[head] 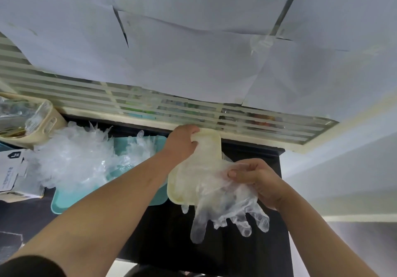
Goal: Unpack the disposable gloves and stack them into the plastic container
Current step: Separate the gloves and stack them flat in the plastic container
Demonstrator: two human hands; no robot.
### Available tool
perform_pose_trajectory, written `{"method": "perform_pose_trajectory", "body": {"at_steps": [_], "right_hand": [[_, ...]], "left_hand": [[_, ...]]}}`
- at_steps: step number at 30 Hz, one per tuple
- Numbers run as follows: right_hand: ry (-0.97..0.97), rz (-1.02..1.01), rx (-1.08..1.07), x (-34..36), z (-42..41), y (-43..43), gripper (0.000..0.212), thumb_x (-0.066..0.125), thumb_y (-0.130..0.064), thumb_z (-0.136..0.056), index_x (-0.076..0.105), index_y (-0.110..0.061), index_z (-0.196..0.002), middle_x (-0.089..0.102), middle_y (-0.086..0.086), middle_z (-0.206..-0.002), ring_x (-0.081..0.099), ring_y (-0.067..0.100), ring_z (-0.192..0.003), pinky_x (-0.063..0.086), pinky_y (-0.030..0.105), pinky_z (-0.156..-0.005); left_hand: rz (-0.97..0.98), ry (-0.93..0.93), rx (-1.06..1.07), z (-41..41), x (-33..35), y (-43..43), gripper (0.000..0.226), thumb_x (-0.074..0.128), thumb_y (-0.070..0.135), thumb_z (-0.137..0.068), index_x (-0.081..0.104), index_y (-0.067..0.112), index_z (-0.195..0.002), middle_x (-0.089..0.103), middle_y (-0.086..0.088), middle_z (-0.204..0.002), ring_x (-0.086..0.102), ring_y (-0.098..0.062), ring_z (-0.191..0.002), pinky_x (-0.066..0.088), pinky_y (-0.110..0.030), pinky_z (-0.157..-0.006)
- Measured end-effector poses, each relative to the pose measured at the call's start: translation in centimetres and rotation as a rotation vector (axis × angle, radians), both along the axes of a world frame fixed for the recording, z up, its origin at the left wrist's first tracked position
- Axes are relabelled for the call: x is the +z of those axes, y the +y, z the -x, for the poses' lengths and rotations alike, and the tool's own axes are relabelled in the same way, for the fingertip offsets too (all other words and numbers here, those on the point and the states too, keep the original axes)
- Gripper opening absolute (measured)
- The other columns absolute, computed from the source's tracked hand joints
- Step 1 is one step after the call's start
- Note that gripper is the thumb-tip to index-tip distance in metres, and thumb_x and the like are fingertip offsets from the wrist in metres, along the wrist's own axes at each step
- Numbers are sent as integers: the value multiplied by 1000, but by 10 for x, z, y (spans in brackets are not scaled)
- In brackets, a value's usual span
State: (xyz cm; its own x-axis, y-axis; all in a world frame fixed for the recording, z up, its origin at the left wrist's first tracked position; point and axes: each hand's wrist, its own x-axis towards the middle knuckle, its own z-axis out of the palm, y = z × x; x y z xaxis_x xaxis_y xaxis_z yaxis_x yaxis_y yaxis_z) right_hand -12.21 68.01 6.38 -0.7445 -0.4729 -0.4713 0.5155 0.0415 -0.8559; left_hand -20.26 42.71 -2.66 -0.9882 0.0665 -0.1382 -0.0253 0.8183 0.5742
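Gloves [223, 193], clear and layered in a stack, lie across the cream plastic container [173, 188]. Their cuffs reach toward its far end and their fingers spill past its near rim, hanging over the dark table [214, 255]. Your right hand [255, 180] pinches the stack at its right side, thumb on top and fingers curled under the film. It sits just outside the container's right rim and close to the table's right edge. Your left hand [182, 145] grips the container's far left corner, fingers curled over the rim where the glove cuffs end. That far rim lies just beside the slatted ledge [150, 104] at the back of the table.

Touching the container's left side is a teal tray [64, 203], and your left forearm crosses above its right part. A heap of loose gloves [73, 156] covers the tray's far half and spreads over its left edge. Beyond the heap, a cream basket [46, 130] stands against the ledge, and a white box [10, 173] sits at the far left. Dark tabletop shows between the container's near rim and you. White paper sheets [193, 61] cover the surface above the slats.
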Motion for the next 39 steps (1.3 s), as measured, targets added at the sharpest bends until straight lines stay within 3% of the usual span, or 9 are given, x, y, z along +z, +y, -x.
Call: {"method": "perform_pose_trajectory", "body": {"at_steps": [4,8,11,17,20,23,33,36,39], "right_hand": [[17,5,-70,-5,15,-14,16,75,0,-85,82,3,-99,78,20,-94,76,32,-83,63,36,-78],[-11,4,-150,-15,34,-31,20,63,9,-92,77,12,-105,75,30,-101,74,37,-87,64,39,-79],[-5,-66,-200,-27,45,-41,20,63,8,-93,75,14,-108,71,38,-112,70,44,-97,61,46,-90],[173,-305,-277,-33,44,-44,19,73,2,-90,79,-16,-91,71,9,-126,65,35,-119,50,49,-109],[541,-516,-238,-25,32,-43,8,78,-22,-88,74,-28,-92,65,-6,-124,63,20,-115,51,37,-98],[340,-402,-213,-17,37,-47,9,75,-18,-94,76,-9,-94,77,9,-91,72,31,-85,57,40,-76],[78,-585,-142,-63,85,-90,17,61,-20,-105,68,-8,-95,76,15,-90,73,26,-73,64,39,-67],[123,-681,-78,-69,88,-100,26,60,-18,-103,56,-12,-79,63,9,-79,62,22,-66,55,23,-49],[74,-609,-118,-70,89,-100,6,69,-19,-98,67,-13,-98,69,10,-98,73,27,-83,66,36,-64]], "left_hand": [[-254,264,271,-14,19,-10,20,69,29,-95,72,20,-113,68,3,-116,60,-20,-109,47,-28,-91],[-1056,-564,539,-37,46,-23,80,47,79,-92,78,7,-110,78,-7,-105,70,-33,-95,54,-39,-79],[-1195,-753,406,-50,52,-39,93,46,85,-83,75,3,-116,71,-12,-84,68,-29,-77,57,-39,-74],[-750,-403,465,-39,32,-17,10,66,3,-95,73,-1,-102,72,-7,-79,68,-14,-58,59,-32,-61],[-441,-267,378,-26,16,-9,5,71,4,-91,70,1,-88,69,-6,-76,70,-25,-71,57,-36,-66],[-132,-168,214,-24,13,-5,15,71,-3,-84,70,7,-95,70,-6,-94,68,-27,-94,54,-34,-76],[-226,371,461,-56,33,-27,22,61,6,-96,67,21,-111,57,12,-112,57,-2,-94,45,-10,-84],[-241,66,109,-72,32,0,25,69,16,-93,70,22,-118,59,10,-124,66,-7,-83,53,-24,-87],[-64,-279,-14,-71,15,21,56,70,26,-93,51,31,-146,28,6,-164,66,-19,-116,51,-34,-103]]}}
